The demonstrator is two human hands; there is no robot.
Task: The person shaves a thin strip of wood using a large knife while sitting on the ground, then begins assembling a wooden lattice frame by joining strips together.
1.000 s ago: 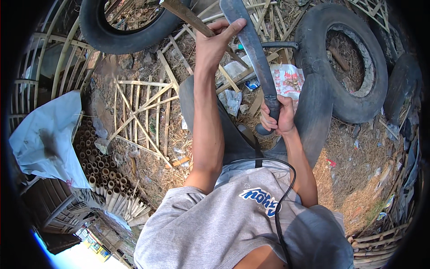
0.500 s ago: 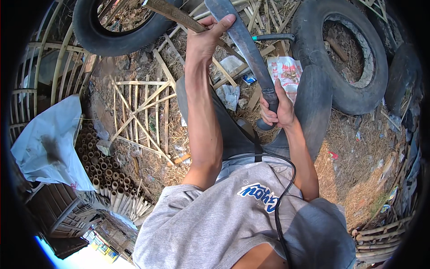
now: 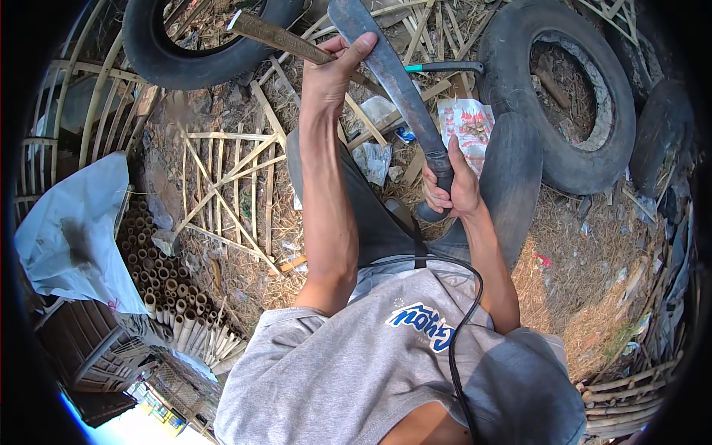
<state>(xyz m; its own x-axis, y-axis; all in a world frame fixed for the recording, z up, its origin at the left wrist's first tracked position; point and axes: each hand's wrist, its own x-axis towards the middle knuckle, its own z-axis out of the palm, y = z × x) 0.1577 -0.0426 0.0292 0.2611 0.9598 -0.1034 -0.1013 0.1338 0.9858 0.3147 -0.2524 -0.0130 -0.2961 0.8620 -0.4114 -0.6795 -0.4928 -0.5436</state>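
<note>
My right hand point(image 3: 461, 185) is closed round the dark handle of a machete point(image 3: 400, 89), whose long grey blade slants up and to the left. My left hand point(image 3: 331, 70) is closed on a wooden stick point(image 3: 278, 38) with a pale cut end. That stick runs down to the right from my fist and passes behind the blade. The left thumb lies at the blade's edge, near its broad upper end. My left fingers are partly hidden behind the hand and stick.
Old tyres point(image 3: 512, 81) lie at the far right and another tyre point(image 3: 159, 63) at the far left. A bamboo lattice point(image 3: 230, 178) is on the ground. Bamboo tubes point(image 3: 167, 285) are stacked beside a white sheet point(image 3: 70, 237). A teal-and-dark curved tool point(image 3: 449, 67) lies beyond the blade.
The whole scene has shifted slightly left in the picture. Both hands keep their holds, and the machete and stick stay nearly the same relative to each other.
</note>
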